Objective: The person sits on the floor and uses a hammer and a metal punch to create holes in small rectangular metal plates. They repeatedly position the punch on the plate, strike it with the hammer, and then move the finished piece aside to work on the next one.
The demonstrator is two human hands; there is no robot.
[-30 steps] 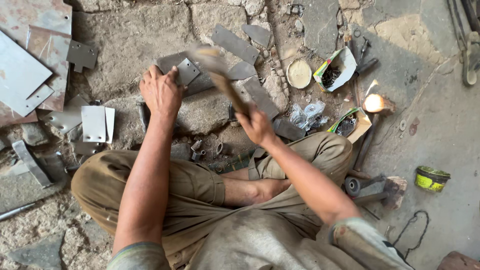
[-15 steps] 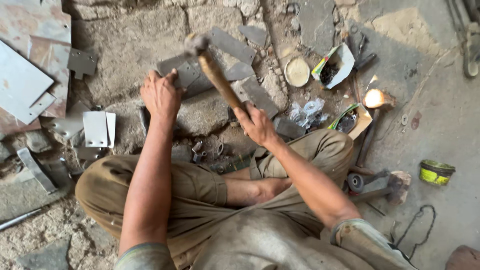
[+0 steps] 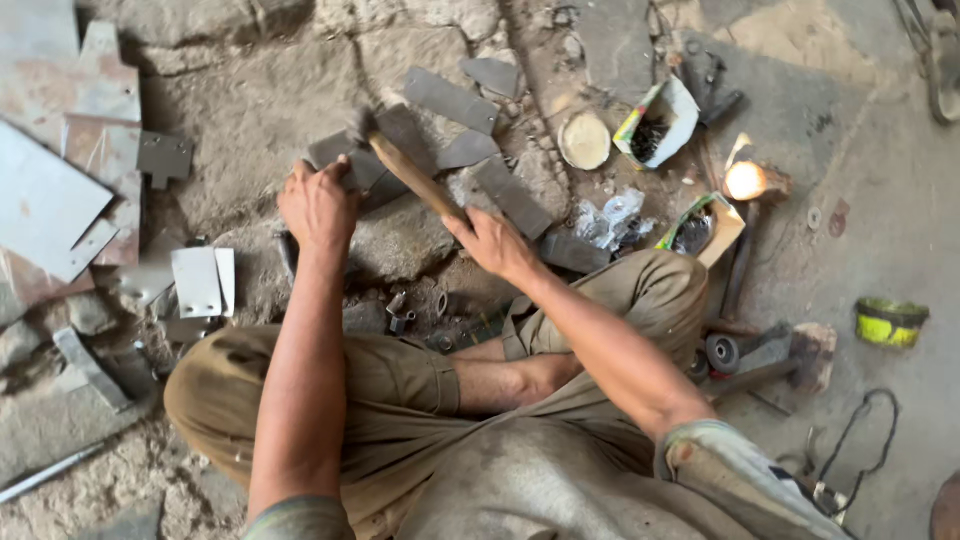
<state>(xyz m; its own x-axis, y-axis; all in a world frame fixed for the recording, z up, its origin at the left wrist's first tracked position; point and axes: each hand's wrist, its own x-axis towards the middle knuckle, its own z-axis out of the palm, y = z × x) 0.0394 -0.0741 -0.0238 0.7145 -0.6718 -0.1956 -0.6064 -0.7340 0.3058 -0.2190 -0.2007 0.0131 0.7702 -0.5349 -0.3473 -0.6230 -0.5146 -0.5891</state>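
Note:
My right hand (image 3: 493,243) grips the wooden handle of a hammer (image 3: 405,170); its blurred head is near a grey metal piece (image 3: 345,165) on a flat stone (image 3: 400,240). My left hand (image 3: 318,205) presses down on that metal piece, fingers closed over its near end. I sit cross-legged in brown trousers just below the stone. More cut grey metal strips (image 3: 450,100) lie past the stone.
Metal sheets (image 3: 60,190) lie at the left, small bent plates (image 3: 200,280) beside my left knee. To the right are a round lid (image 3: 585,140), open cardboard boxes of small parts (image 3: 660,125), a lit lamp (image 3: 745,180), a yellow tin (image 3: 888,322) and a wire (image 3: 860,430).
The hammer has swung down from a raised position toward the metal piece under my left hand. The left hand has stayed on the piece.

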